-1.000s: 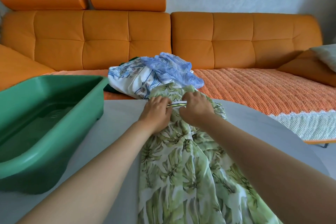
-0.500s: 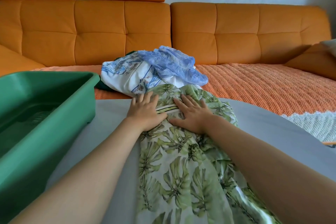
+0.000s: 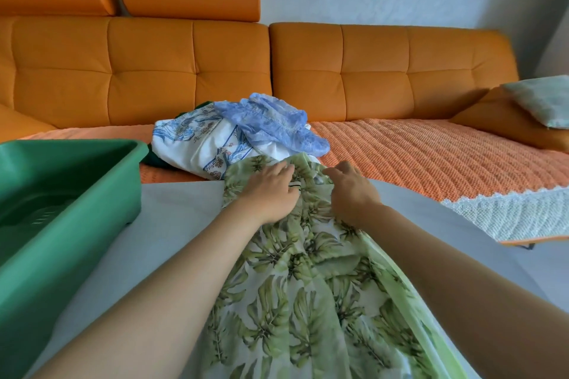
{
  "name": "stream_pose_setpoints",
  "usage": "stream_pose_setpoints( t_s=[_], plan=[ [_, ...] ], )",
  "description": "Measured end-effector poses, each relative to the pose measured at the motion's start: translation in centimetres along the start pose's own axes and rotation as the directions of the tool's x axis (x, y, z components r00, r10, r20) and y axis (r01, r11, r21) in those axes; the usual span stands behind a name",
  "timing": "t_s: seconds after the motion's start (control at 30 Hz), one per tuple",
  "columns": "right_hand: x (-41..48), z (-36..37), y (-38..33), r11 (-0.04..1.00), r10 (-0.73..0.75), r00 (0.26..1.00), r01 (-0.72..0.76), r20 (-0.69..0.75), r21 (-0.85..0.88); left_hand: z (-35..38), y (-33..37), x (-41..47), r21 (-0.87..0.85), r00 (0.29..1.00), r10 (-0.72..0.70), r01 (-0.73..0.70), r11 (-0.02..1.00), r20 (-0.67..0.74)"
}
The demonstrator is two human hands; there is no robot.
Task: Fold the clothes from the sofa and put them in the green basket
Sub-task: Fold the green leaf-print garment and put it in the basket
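Your left hand and right hand curl their fingers round the bunched far edge of the thin, shiny white-and-green leaf-print cloth on the smooth grey table. The green plastic basket sits left of your fingers.

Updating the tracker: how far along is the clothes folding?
Done: nothing, the green basket looks empty. In hand: left hand and right hand on the leaf-print garment, spread unfolded on the table. Left: fold it, plus the pile on the sofa.
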State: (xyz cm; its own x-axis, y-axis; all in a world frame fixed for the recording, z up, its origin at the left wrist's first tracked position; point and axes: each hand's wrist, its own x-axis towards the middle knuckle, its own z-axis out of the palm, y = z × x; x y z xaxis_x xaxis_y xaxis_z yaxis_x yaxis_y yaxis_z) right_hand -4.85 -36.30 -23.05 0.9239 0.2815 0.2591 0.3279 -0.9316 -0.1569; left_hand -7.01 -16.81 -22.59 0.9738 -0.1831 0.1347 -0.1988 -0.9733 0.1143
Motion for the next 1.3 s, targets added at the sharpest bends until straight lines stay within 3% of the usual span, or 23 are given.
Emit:
stream_pose_setpoints(
  t_s=[0.1, 0.2, 0.3, 0.4, 0.5, 0.57, 0.7, 0.77, 0.87, 0.9, 0.93, 1.0, 1.03, 1.1, 1.13, 1.2, 1.27, 1.3],
  plan=[
    [-0.8, -0.1, 2.4, 0.982, 0.184, 0.983, -0.183, 0.023, -0.051, 1.6, 2.0, 0.0, -0.029, 0.987, -0.021, 0.026, 0.999, 0.157],
    [-1.1, -0.6, 3.8, 0.917, 0.395, 0.907, -0.378, 0.149, -0.130, 3.7, 2.4, -0.4, 0.055, 0.970, -0.044, 0.032, 0.998, 0.239],
    [-1.0, -0.7, 4.4, 0.905, 0.415, 0.891, -0.384, 0.186, -0.182, 4.0, 2.1, -0.3, 0.035, 0.965, -0.044, 0.036, 0.999, 0.257],
    [-0.6, -0.9, 3.8, 0.930, 0.360, 0.901, -0.368, 0.243, -0.011, 3.2, 1.9, -0.2, -0.069, 0.965, -0.017, 0.036, 0.997, 0.263],
    [-0.2, -1.9, 2.5, 0.898, 0.317, 0.920, -0.369, 0.231, 0.240, 2.4, 1.2, -0.5, -0.298, 0.983, 0.001, 0.054, 0.953, 0.183],
    [0.1, -2.9, 1.3, 0.872, 0.293, 0.940, -0.337, 0.174, 0.355, 1.6, 0.5, -0.7, -0.455, 0.992, -0.032, 0.084, 0.886, 0.120],
    [1.1, -5.0, -2.0, 0.807, 0.266, 0.958, -0.283, 0.110, 0.518, -0.5, -0.8, -1.1, -0.566, 0.989, -0.149, 0.110, 0.817, -0.023],
    [1.8, -5.4, -4.0, 0.758, 0.243, 0.967, -0.241, 0.080, 0.606, -1.8, -1.3, -1.1, -0.703, 0.969, -0.247, 0.180, 0.688, 0.007],
    [2.0, -5.4, -7.9, 0.716, 0.185, 0.981, -0.174, 0.056, 0.676, -3.8, -2.2, -1.5, -0.925, 0.924, -0.315, 0.299, 0.233, 0.219],
    [1.8, -5.2, -9.1, 0.661, 0.128, 0.984, -0.181, 0.127, 0.729, -4.2, -2.6, -1.7, -0.931, 0.908, -0.323, 0.330, 0.158, 0.267],
    [1.6, -4.8, -10.1, 0.573, 0.046, 0.968, -0.228, 0.247, 0.787, -4.4, -3.1, -1.8, -0.918, 0.891, -0.348, 0.364, 0.160, 0.292],
    [1.1, -3.9, -11.3, 0.429, -0.130, 0.883, -0.360, 0.451, 0.829, -4.0, -4.1, -2.1, -0.848, 0.843, -0.451, 0.447, 0.284, 0.293],
    [1.0, -3.5, -11.5, 0.425, -0.146, 0.870, -0.375, 0.471, 0.824, -3.6, -4.5, -2.4, -0.816, 0.819, -0.509, 0.472, 0.335, 0.265],
    [1.0, -3.1, -11.6, 0.442, -0.024, 0.913, -0.356, 0.407, 0.823, -2.7, -5.6, -2.5, -0.809, 0.813, -0.552, 0.445, 0.385, 0.184],
    [1.2, -2.9, -11.3, 0.495, 0.067, 0.942, -0.316, 0.328, 0.809, -2.5, -6.0, -2.5, -0.810, 0.820, -0.553, 0.420, 0.409, 0.146],
    [1.4, -2.6, -10.4, 0.716, 0.154, 0.985, -0.164, 0.076, 0.679, -2.3, -6.5, -2.6, -0.751, 0.831, -0.553, 0.401, 0.525, 0.057],
    [1.5, -1.7, -9.6, 0.909, 0.014, 0.997, 0.021, -0.081, 0.416, -2.3, -6.6, -2.7, -0.604, 0.846, -0.531, 0.398, 0.690, -0.049],
    [1.6, -1.1, -9.4, 0.950, -0.083, 0.994, 0.100, -0.069, 0.296, -2.2, -6.7, -2.8, -0.524, 0.852, -0.516, 0.402, 0.751, -0.086]
  ],
)
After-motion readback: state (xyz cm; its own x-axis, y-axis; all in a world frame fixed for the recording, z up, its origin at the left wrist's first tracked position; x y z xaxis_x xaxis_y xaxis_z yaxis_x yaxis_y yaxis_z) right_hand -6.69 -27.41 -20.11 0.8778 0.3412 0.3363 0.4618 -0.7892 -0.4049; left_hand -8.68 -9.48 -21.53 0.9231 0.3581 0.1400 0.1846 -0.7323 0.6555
